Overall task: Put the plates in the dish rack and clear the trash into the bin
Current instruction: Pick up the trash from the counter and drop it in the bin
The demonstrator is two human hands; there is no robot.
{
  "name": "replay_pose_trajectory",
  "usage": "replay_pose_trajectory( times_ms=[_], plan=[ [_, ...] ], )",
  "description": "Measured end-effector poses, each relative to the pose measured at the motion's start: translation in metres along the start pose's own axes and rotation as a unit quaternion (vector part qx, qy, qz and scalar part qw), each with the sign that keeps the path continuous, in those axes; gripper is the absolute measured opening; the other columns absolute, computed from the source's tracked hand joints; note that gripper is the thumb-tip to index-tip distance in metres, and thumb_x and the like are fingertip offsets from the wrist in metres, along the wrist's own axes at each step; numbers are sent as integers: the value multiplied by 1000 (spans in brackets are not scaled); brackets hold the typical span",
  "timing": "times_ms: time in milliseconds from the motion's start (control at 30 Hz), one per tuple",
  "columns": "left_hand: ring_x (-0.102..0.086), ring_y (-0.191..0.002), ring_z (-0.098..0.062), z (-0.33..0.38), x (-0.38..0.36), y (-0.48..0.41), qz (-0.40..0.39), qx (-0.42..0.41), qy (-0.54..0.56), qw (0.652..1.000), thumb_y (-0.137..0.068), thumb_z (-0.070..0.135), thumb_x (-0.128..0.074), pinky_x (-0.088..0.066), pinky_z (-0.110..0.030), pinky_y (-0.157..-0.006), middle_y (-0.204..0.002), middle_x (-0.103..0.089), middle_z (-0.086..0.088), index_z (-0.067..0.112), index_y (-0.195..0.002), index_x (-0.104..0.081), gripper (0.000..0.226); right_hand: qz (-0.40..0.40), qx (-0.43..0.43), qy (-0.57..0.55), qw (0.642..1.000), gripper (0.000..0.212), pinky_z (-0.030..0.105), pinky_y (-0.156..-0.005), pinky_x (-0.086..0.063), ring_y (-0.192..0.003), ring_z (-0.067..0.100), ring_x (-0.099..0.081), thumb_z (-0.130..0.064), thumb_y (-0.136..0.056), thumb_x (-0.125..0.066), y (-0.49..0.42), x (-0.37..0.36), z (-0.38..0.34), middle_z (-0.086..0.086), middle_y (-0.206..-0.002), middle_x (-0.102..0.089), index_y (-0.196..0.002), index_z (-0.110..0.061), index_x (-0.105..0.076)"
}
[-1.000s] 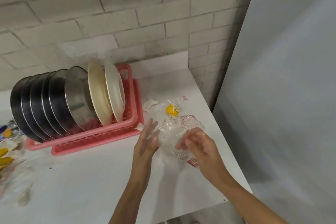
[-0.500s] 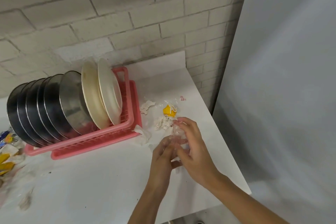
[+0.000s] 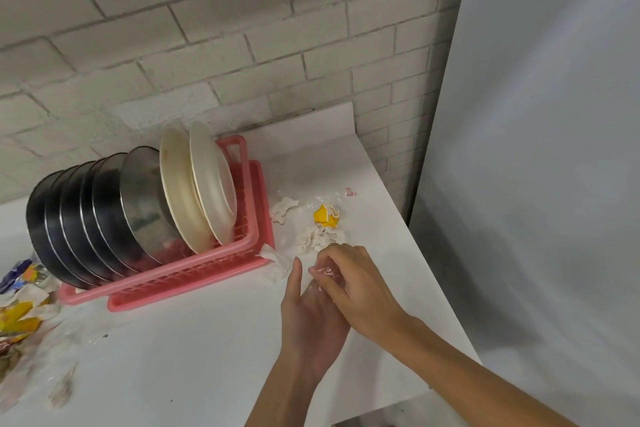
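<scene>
A pink dish rack (image 3: 194, 274) on the white counter (image 3: 194, 357) holds several steel plates (image 3: 104, 215) and two cream plates (image 3: 204, 184), all standing on edge. My right hand (image 3: 356, 288) curls its fingers round a crumpled clear plastic wrapper (image 3: 323, 272). My left hand (image 3: 308, 319) lies under it, palm up with the thumb raised, touching the wrapper. Loose trash lies just beyond the hands: a yellow scrap (image 3: 325, 216), a crumpled white paper (image 3: 317, 237), a white scrap (image 3: 283, 208) and a white tissue (image 3: 277, 262) by the rack's corner.
More wrappers and yellow scraps (image 3: 20, 308) are heaped at the counter's left edge. A grey brick wall stands behind the counter. A large grey panel (image 3: 536, 149) rises close on the right. The counter's front right corner lies near my right forearm. No bin is in view.
The spread-out clear plastic has been gathered into a small wad between my hands. Both hands came together and drew back toward me, uncovering the crumpled white paper.
</scene>
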State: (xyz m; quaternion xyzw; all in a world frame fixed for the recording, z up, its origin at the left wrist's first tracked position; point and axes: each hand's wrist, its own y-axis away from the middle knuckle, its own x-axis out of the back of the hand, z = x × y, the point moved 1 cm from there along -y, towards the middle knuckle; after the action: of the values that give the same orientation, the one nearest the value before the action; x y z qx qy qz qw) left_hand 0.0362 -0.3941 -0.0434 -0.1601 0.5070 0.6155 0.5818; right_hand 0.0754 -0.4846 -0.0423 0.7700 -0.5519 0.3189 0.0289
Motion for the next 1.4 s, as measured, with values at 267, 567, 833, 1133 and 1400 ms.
replay_pose_trajectory(
  times_ms=[267,567,833,1133,1400],
  plan=[
    [-62,-118,-27,8,-14,-10,128,-34,-59,989,-103,38,-36,-48,-42,-98,-131,-61,-16,5,-132,-56,48,2,-52,46,998,28,32,-84,-40,-87,8,-44,-30,-101,-32,-14,-12,-6,-7,-91,-52,-85,-18,-52],
    [-56,-124,-25,4,4,-13,169,-69,-7,983,-102,37,-34,-32,-42,-114,-129,-64,-9,12,-129,-58,44,-47,-12,194,980,49,50,-119,-16,-144,23,-24,-32,-100,-15,-12,-42,12,5,-149,-34,-121,-19,-57],
    [-66,-111,-21,10,18,-2,188,-87,-53,977,-97,46,-49,-43,-34,-105,-108,-71,-7,9,-112,-66,43,-122,-38,53,990,51,41,-118,-23,-144,11,-17,-46,-99,-12,4,-55,12,-7,-153,-23,-126,-20,-47],
    [-53,-48,-10,53,82,13,316,-146,-166,923,-92,24,-63,-25,-19,-36,-58,-52,1,14,-71,-47,28,-137,-31,8,990,19,7,-104,-23,-139,1,-21,-31,-95,-53,27,-33,37,-16,-146,-28,-113,-26,-57],
    [-44,-43,-22,57,125,1,366,-214,-390,817,-93,21,-64,-37,-29,-45,-52,-48,-9,10,-61,-39,41,-97,-68,94,988,26,19,-95,-43,-113,6,-43,-8,-88,-62,47,-8,80,-18,-117,-41,-106,-27,-58]
  ],
)
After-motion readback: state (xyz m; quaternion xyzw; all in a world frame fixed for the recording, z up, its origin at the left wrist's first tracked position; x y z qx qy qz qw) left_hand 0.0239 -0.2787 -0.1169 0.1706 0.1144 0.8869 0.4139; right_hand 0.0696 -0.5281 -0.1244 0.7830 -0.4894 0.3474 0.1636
